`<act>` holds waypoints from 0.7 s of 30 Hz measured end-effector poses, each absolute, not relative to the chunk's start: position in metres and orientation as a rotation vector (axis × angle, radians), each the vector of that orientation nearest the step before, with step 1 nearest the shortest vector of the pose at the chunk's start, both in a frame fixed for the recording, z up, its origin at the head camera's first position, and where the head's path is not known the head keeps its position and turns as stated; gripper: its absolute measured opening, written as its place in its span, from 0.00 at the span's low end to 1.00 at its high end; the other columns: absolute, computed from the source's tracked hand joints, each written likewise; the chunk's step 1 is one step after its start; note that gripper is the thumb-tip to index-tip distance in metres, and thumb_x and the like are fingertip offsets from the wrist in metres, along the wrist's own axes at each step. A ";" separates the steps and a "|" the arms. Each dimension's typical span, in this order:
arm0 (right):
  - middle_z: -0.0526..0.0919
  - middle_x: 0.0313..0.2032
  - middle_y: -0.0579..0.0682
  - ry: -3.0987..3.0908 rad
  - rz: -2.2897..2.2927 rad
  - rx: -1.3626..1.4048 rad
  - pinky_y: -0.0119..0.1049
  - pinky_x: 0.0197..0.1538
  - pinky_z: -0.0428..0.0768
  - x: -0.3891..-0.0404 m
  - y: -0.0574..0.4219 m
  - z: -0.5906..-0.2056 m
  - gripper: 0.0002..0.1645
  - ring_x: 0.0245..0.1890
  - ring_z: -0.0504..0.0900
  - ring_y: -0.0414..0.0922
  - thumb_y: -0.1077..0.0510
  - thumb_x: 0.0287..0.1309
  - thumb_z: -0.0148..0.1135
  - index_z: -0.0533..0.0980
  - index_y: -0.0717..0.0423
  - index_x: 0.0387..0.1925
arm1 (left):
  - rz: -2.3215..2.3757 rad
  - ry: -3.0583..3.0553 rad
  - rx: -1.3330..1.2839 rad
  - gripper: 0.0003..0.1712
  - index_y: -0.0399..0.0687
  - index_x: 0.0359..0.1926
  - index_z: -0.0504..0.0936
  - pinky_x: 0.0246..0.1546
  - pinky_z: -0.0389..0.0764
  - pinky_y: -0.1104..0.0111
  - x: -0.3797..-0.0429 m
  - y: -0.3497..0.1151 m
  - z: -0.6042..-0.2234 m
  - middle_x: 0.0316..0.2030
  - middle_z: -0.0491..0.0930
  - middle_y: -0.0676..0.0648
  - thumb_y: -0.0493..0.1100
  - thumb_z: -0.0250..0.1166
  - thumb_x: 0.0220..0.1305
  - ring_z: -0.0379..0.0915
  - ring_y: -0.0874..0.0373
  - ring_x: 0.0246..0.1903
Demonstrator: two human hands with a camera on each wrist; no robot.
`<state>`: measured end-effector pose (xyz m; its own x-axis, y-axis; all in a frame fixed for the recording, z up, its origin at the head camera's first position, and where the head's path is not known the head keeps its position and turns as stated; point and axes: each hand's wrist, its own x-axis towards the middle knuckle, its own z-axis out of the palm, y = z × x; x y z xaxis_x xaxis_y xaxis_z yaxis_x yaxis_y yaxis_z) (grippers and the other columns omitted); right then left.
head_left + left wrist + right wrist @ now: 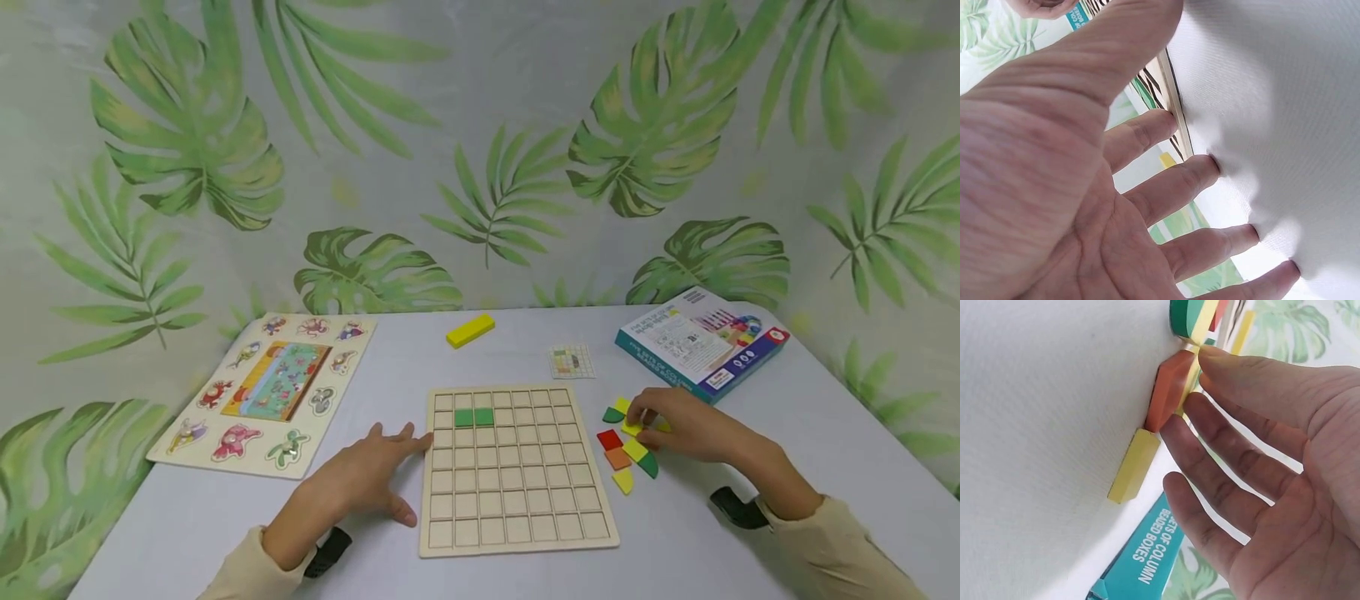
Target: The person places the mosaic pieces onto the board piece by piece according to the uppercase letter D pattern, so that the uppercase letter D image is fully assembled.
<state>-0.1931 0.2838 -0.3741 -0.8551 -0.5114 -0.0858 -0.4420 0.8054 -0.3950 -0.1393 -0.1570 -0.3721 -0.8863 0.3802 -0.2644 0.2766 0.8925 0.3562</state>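
Observation:
A pale wooden grid board [517, 550] lies in the middle of the table, two green squares [474, 417] side by side in its second row. My left hand [367, 475] is at the board's left side, fingers spread; in the left wrist view the fingertips [1207, 164] rest on the tablecloth and the index finger is at the board's edge. Over the loose coloured pieces right of the board is my right hand [686, 423], fingers loosely bent, thumb and fingertips close to yellow pieces [635, 451]. Beside these lie a red square [611, 439], an orange square [618, 459] and green rounded pieces [648, 465].
An animal puzzle board [174, 446] stands at the left. Toward the back are a yellow block [471, 331] and a small printed grid card [572, 362]. A teal and white box [701, 342] sits at the back right. Leaf-patterned cloth [491, 150] hangs behind the table.

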 end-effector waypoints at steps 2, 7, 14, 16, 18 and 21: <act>0.84 0.40 0.41 2.807 -0.541 -0.738 0.36 0.44 0.83 -0.193 0.283 -0.376 0.10 0.41 0.80 0.42 0.56 0.59 0.71 0.81 0.49 0.42 | 0.448 2.726 0.480 0.60 0.58 0.72 0.69 0.61 0.62 0.29 -0.139 -0.157 -0.373 0.74 0.63 0.41 0.54 0.84 0.33 0.50 0.24 0.72; 0.83 0.39 0.40 2.829 -0.517 -0.739 0.33 0.43 0.82 -0.191 0.281 -0.378 0.08 0.39 0.79 0.39 0.58 0.60 0.70 0.83 0.48 0.42 | 0.444 2.728 0.488 0.60 0.58 0.73 0.69 0.61 0.62 0.29 -0.137 -0.157 -0.373 0.73 0.64 0.40 0.54 0.84 0.33 0.50 0.23 0.71; 0.85 0.39 0.41 2.885 -0.476 -0.743 0.31 0.42 0.81 -0.191 0.278 -0.376 0.08 0.38 0.79 0.38 0.62 0.60 0.69 0.83 0.48 0.40 | 0.446 2.727 0.484 0.60 0.58 0.73 0.68 0.61 0.62 0.29 -0.138 -0.157 -0.371 0.74 0.63 0.41 0.54 0.83 0.35 0.49 0.24 0.72; 0.85 0.39 0.41 2.897 -0.460 -0.735 0.32 0.42 0.82 -0.190 0.276 -0.376 0.08 0.38 0.79 0.38 0.62 0.59 0.69 0.83 0.47 0.40 | 0.446 2.726 0.481 0.60 0.58 0.73 0.68 0.61 0.62 0.30 -0.138 -0.157 -0.371 0.74 0.62 0.42 0.54 0.83 0.35 0.49 0.24 0.72; 0.85 0.39 0.42 2.906 -0.448 -0.726 0.33 0.42 0.82 -0.188 0.274 -0.375 0.08 0.38 0.79 0.39 0.62 0.59 0.69 0.83 0.48 0.40 | 0.442 2.726 0.476 0.60 0.58 0.73 0.68 0.61 0.62 0.30 -0.138 -0.156 -0.371 0.74 0.62 0.42 0.54 0.83 0.35 0.49 0.25 0.72; 0.85 0.39 0.42 2.920 -0.433 -0.716 0.35 0.42 0.82 -0.186 0.271 -0.373 0.08 0.38 0.79 0.39 0.62 0.59 0.69 0.82 0.48 0.40 | 0.434 2.725 0.477 0.60 0.58 0.73 0.68 0.61 0.62 0.29 -0.138 -0.156 -0.371 0.74 0.62 0.42 0.54 0.83 0.35 0.49 0.25 0.72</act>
<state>-0.1857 0.2709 -0.3735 -0.8837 -0.4669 -0.0334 -0.4371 0.8487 -0.2978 -0.1381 -0.1565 -0.3706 -0.8859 0.3740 -0.2744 0.2703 0.8970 0.3497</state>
